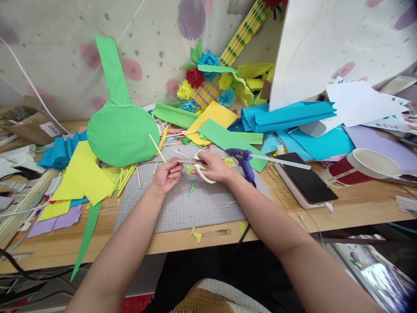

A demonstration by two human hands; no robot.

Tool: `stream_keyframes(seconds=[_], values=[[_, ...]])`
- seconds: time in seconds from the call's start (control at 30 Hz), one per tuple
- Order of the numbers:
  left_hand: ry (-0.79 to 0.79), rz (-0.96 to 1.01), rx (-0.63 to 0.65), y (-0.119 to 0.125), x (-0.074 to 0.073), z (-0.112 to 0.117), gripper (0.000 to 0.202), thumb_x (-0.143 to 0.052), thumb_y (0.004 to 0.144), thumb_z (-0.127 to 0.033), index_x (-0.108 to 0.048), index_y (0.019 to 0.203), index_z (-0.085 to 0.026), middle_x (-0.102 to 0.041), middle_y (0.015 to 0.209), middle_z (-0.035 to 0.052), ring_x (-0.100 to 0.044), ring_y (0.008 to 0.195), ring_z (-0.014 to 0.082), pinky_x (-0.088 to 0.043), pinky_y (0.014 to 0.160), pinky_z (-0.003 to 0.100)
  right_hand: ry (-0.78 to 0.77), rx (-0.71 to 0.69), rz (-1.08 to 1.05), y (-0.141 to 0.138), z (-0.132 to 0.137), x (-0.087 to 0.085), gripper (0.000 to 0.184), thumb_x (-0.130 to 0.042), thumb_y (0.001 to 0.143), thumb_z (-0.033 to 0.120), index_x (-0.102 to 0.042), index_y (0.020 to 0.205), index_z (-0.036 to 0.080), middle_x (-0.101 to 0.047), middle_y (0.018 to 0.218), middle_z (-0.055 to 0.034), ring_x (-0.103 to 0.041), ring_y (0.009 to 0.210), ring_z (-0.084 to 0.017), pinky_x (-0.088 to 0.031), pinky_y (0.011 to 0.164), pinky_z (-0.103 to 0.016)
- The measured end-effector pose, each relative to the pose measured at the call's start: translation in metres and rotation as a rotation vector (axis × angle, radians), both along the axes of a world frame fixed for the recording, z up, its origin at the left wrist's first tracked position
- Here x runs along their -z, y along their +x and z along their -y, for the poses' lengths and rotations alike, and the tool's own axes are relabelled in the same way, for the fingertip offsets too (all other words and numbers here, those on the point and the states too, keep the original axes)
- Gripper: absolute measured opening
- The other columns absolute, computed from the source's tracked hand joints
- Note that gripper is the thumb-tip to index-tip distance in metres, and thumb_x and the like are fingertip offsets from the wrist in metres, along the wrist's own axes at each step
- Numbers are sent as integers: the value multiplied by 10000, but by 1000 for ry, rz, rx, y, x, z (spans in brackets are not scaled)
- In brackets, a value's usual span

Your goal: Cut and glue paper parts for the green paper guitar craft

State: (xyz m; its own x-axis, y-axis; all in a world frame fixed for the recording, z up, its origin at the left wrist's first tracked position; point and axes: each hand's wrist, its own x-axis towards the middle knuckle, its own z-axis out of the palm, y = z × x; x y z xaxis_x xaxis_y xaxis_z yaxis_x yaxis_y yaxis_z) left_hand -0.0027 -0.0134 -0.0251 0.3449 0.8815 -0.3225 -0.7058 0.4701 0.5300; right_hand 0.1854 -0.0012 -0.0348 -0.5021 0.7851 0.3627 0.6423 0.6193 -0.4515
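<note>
My right hand [213, 167] is closed round the white handles of a pair of scissors [204, 174]. Their metal blades point left and reach the fingertips of my left hand [167, 176]. Between those pinched fingers is a thin pale stick [157, 148], slanting up and left. Whether the blades touch the stick is hidden by the fingers. Under both hands lies a grey cutting mat [195, 213] with small green and yellow scraps. Just right of my right hand lies a blue glue gun [243, 163] with a clear glue stick in its back.
A green paper lute shape [122, 134] leans against the wall behind my left hand. Yellow paper [81, 174] and rolled sticks lie left. Behind are folded green and blue papers [293, 115] and a flower-trimmed yellow instrument [205, 93]. A phone [302, 178] and paper cup [358, 167] stand right.
</note>
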Motion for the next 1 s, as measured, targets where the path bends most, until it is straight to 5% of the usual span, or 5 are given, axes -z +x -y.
stream_keyframes(seconds=[0.17, 0.53, 0.7, 0.83, 1.0], values=[[-19, 52, -11, 0, 1, 0, 256, -309, 718, 71, -404, 599, -134, -322, 527, -35, -339, 384, 19, -176, 266, 60, 47, -16, 36, -1, 1, 1, 297, -508, 746, 473, -449, 726, 182, -536, 732, -25, -447, 668, -136, -296, 601, -237], [-16, 21, 10, -4, 2, -2, 206, -348, 785, 18, -469, 686, -115, -425, 590, -14, -319, 386, -9, -156, 270, 40, 29, 129, 22, -7, 3, 6, 378, -531, 723, 533, -443, 600, 187, -500, 565, 3, -399, 529, -107, -202, 521, -249], [173, -188, 78, 2, 4, -2, 94, -528, 736, -67, -478, 682, -125, -521, 665, 10, -365, 430, 8, -165, 288, 75, -226, 203, -348, -7, -1, 9, 401, -563, 691, 552, -419, 606, 187, -455, 549, 32, -407, 520, -91, -262, 497, -232], [350, -503, 93, 12, 12, 0, 145, -613, 698, -139, -470, 720, -153, -588, 657, 5, -367, 401, 21, -181, 327, 114, -555, 109, -732, -7, -8, 11, 388, -645, 616, 513, -449, 712, 192, -504, 591, 36, -482, 517, -98, -370, 491, -241], [494, -670, 41, 20, 23, 0, 318, -646, 660, -98, -513, 938, -180, -565, 569, -51, -505, 509, 65, -362, 519, 150, -670, 12, -827, -11, -10, 13, 432, -758, 483, 386, -455, 716, 184, -554, 683, 20, -524, 594, -100, -423, 563, -254]])
